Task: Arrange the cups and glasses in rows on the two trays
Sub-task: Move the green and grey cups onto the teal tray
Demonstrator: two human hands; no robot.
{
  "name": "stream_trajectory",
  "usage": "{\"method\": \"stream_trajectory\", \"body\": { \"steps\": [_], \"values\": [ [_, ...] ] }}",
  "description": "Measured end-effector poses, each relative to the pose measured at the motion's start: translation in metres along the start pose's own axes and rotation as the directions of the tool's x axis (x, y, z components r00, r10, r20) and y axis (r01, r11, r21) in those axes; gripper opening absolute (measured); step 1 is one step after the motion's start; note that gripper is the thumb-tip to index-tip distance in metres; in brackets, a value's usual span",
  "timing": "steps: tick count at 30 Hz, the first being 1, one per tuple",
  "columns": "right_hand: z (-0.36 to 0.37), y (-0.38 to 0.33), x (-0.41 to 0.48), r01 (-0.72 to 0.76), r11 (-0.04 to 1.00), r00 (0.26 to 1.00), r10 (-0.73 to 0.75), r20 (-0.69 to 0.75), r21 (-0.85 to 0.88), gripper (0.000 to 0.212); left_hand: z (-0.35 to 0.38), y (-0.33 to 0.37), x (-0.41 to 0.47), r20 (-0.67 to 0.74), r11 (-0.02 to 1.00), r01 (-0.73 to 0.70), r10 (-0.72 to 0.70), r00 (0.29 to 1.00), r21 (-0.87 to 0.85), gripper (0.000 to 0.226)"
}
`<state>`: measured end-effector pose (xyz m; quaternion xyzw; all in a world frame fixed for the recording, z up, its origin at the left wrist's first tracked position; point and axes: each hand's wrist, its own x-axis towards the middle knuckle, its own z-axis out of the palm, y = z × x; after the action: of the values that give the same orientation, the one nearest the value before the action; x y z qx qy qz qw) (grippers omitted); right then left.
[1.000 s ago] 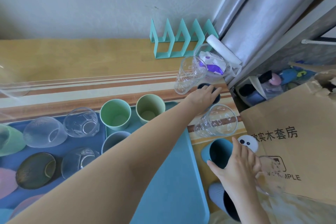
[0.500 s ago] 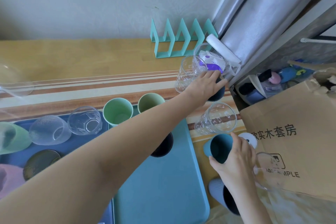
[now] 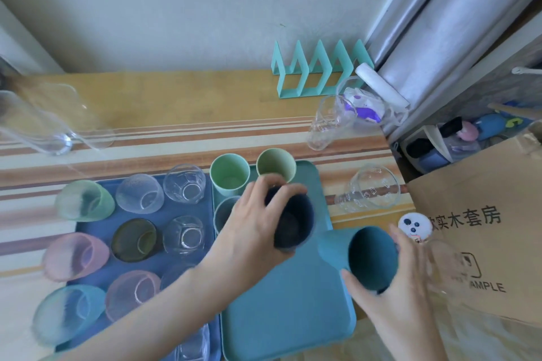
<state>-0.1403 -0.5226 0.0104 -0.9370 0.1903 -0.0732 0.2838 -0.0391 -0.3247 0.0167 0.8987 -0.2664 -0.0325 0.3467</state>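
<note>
The left hand point(image 3: 249, 231) holds a dark blue cup point(image 3: 293, 221) above the teal tray point(image 3: 290, 319), its grip wrapped round the cup's wall, mouth tipped toward the camera. The free spot lies just beneath it, in the second row right of the grey cup point(image 3: 224, 209) and behind it stand two green cups point(image 3: 229, 174). The right hand point(image 3: 401, 281) clasps a teal cup point(image 3: 371, 258) at the tray's right edge, also tilted. The left hand is nearer that spot.
</note>
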Motion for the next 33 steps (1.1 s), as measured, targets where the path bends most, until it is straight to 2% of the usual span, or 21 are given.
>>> {"method": "stream_trajectory", "body": {
  "steps": [4,8,12,17,22,33],
  "values": [
    [0.031,-0.007,-0.010,0.062,0.997,0.991,-0.066,0.120,0.034,0.090,0.013,-0.008,-0.049,-0.018,0.997,0.073,-0.072,0.997,0.017,0.078],
    [0.045,-0.014,-0.020,0.128,0.992,0.980,-0.130,0.154,0.021,0.084,0.009,0.001,-0.072,-0.069,0.996,0.080,-0.077,0.995,0.040,0.082],
    [0.053,-0.015,-0.026,0.086,0.996,0.969,-0.086,0.233,0.009,0.081,0.024,0.009,-0.101,-0.055,0.998,0.056,-0.055,0.997,0.016,0.088],
    [0.067,-0.007,-0.025,0.076,0.994,0.954,-0.047,0.297,-0.085,0.080,0.058,-0.014,-0.126,-0.017,0.971,0.236,-0.235,0.972,0.031,0.094],
    [0.080,-0.003,-0.026,0.067,0.994,0.954,-0.040,0.297,-0.083,0.081,0.078,-0.038,-0.124,-0.033,0.917,0.397,-0.396,0.918,0.036,0.104],
    [0.097,0.000,-0.026,0.086,0.994,0.963,-0.065,0.263,-0.068,0.085,0.087,-0.057,-0.108,-0.084,0.924,0.369,-0.362,0.928,0.101,0.105]
  ]
}}
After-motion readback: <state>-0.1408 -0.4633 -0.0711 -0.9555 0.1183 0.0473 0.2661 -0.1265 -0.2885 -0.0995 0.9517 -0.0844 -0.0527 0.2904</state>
